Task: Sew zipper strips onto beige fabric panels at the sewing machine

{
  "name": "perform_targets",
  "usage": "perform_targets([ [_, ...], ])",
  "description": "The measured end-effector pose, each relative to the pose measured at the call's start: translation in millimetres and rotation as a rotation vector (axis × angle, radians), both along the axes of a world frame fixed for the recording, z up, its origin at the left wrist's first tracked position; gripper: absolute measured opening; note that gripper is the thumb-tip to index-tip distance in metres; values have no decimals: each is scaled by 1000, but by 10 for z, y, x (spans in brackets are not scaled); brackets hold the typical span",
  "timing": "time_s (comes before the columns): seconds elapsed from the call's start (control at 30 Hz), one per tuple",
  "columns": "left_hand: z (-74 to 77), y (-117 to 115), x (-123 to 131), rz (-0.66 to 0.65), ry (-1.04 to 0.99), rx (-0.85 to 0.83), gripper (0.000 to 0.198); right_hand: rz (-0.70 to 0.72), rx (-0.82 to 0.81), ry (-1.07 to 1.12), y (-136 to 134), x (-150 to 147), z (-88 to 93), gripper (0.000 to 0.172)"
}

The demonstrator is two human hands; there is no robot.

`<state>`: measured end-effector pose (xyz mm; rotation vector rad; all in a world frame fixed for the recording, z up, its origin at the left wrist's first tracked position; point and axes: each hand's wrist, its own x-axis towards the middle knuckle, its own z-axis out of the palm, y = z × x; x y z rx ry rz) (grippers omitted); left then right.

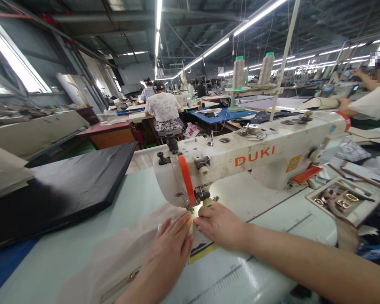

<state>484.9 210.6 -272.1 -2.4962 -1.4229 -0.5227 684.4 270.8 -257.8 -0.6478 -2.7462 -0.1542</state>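
Observation:
A white DUKI sewing machine (pixel 256 158) stands on the pale table (pixel 266 219), its needle end lit by a small lamp. A thin beige fabric piece (pixel 114 253) with a zipper along its lower edge lies under the needle. My left hand (pixel 167 253) lies flat on the fabric, fingers stretched toward the presser foot. My right hand (pixel 220 226) rests just right of the needle, fingers curled down and pressing the fabric edge.
A stack of black fabric (pixel 66 190) lies at the left. A tray of metal buckles (pixel 342 200) sits at the right. Two thread cones (pixel 251 69) stand behind the machine. A seated person in white (pixel 163 109) works ahead; another person (pixel 372 103) at far right.

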Motion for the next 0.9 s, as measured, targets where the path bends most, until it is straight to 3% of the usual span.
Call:
perform_targets([
  [0.57,108,181,-7,84,51,-75,35,-55,4,69,17,33,-18,22],
  [0.67,124,14,-45,115,59,-122,37,-38,5,115,-23,61,-12,21],
  [0.8,119,-406,-137,98,92,-157,43,-4,3,208,-60,105,-31,27],
  [0.9,175,-678,-190,153,95,9,61,35,-4,244,-62,132,-57,28],
])
